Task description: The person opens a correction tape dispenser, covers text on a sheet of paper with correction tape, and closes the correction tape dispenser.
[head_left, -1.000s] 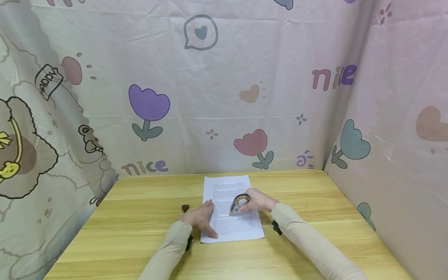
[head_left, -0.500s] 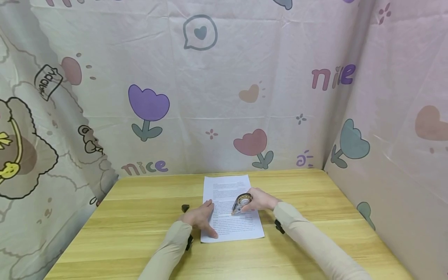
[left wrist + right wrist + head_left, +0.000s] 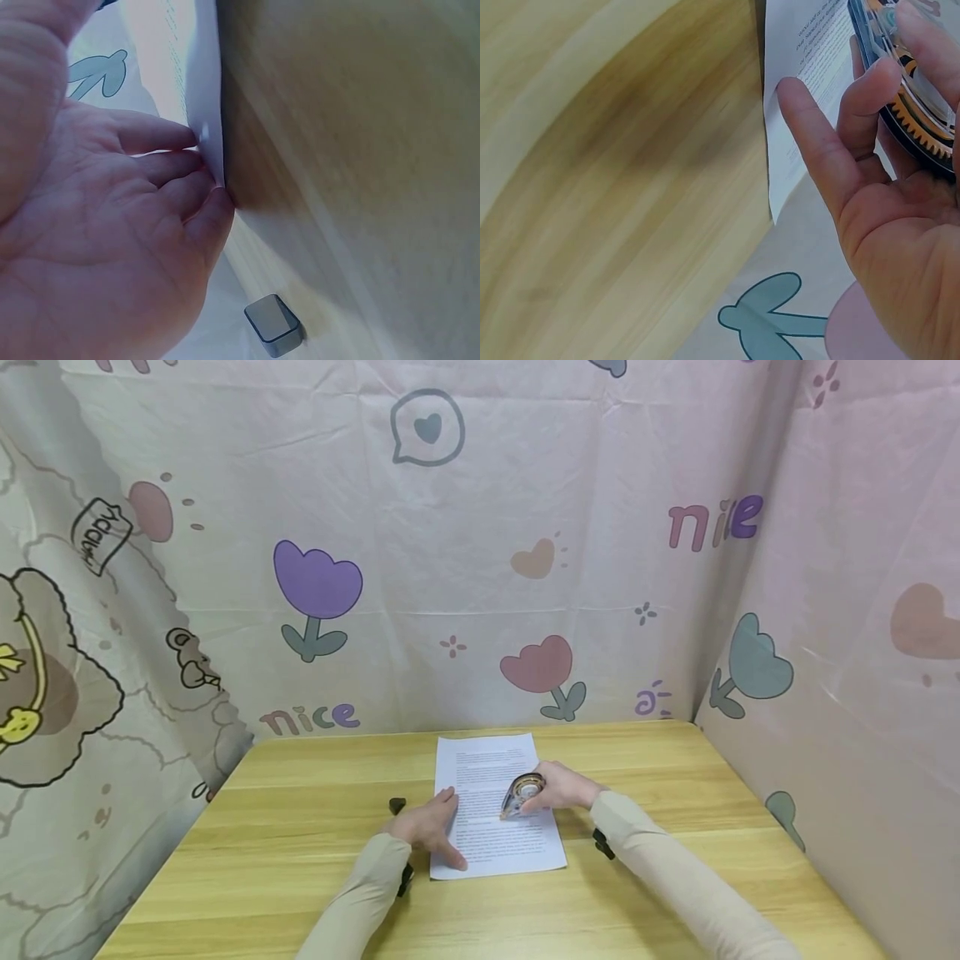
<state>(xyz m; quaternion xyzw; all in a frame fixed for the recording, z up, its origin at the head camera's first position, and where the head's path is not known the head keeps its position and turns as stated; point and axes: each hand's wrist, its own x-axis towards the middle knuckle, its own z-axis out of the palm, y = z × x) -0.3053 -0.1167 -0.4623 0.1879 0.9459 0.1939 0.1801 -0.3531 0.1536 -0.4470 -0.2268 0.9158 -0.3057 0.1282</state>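
A printed sheet of paper [image 3: 498,852] lies on the wooden table. On its left edge rests my left hand [image 3: 429,827], thumb and fingers spread; the left wrist view shows the fingertips [image 3: 180,139] against the paper's edge. A clear correction tape [image 3: 522,793] with a dark rim is gripped in my right hand [image 3: 562,787], its tip pointing down at the text around the sheet's middle. In the right wrist view, orange gear teeth show inside the correction tape [image 3: 922,124], and the little finger [image 3: 814,135] stretches onto the paper. Whether a white strip lies under the tip is too small to tell.
The wooden table [image 3: 300,860] reaches to a printed cloth backdrop [image 3: 435,568] behind and cloth at both sides. A small dark block [image 3: 397,806] shows just left of my left hand. Dark wrist gear [image 3: 603,843] sits at my right cuff.
My right hand has slid a little to the right and slightly away across the paper with the correction tape. The left hand and the sheet have stayed put.
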